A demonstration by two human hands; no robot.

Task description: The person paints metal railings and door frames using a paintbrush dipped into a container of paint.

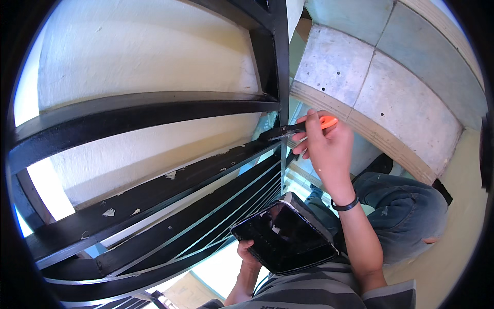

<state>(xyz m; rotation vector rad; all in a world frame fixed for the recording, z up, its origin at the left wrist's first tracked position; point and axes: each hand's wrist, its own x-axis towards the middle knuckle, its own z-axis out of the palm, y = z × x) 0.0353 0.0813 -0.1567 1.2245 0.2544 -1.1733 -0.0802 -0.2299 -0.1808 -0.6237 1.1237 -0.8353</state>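
My right hand (328,146) grips a paintbrush with an orange-tipped handle (329,122). Its dark bristles (272,133) touch the right end of a black metal railing bar (200,166), beside an upright post (283,69). The bar's top looks mostly black, with several pale bare or flaked patches (109,212). Close to my body, my left hand (249,253) holds a plastic paint container (285,239) by its rim, the thumb over the edge. Glossy black paint lies inside the container, which tilts in view.
Tiled stair steps (339,65) with ridged tan edges rise at the right, bearing a few dark paint spots. A cream wall (463,201) stands beside my bent knee (405,220). More black rails (154,116) run leftward, with a pale wall behind and gaps between them.
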